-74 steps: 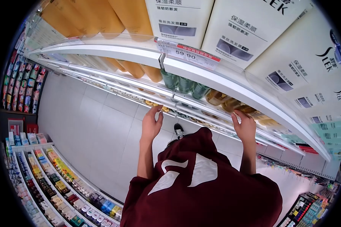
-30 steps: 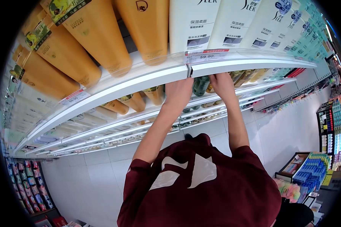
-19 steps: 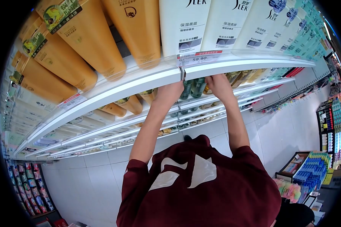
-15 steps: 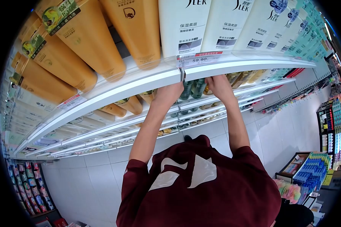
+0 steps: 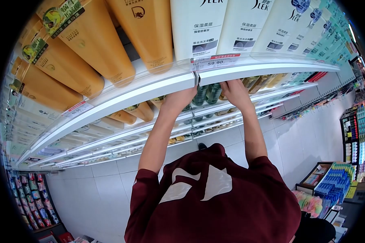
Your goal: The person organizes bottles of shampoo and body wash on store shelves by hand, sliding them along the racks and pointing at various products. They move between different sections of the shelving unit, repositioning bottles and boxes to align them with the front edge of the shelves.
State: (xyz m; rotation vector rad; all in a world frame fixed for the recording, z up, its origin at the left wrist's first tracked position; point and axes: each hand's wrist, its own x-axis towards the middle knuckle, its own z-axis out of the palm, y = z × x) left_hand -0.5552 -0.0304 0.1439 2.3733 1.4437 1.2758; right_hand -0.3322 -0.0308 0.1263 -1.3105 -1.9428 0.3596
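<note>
Both arms reach under the front edge of the upper shelf (image 5: 158,90). My left hand (image 5: 181,98) is beside the dark green bottles (image 5: 200,95) on the shelf below, its fingers hidden by the shelf edge and the back of the hand. On the other side of these bottles, my right hand (image 5: 233,91) is near a second green bottle (image 5: 213,94) and some golden bottles (image 5: 253,84). Its fingertips are mostly out of sight under the edge, so what either hand touches cannot be made out.
Large orange bottles (image 5: 146,38) and white bottles (image 5: 196,30) line the upper shelf above my hands, behind a clear lip with a price tag (image 5: 215,63). Lower shelves run below. A display with blue packs (image 5: 332,184) stands at the lower right, a rack of packets (image 5: 32,198) at the lower left.
The view has shifted very slightly. Both hands stay in nearly the same places under the shelf edge.
</note>
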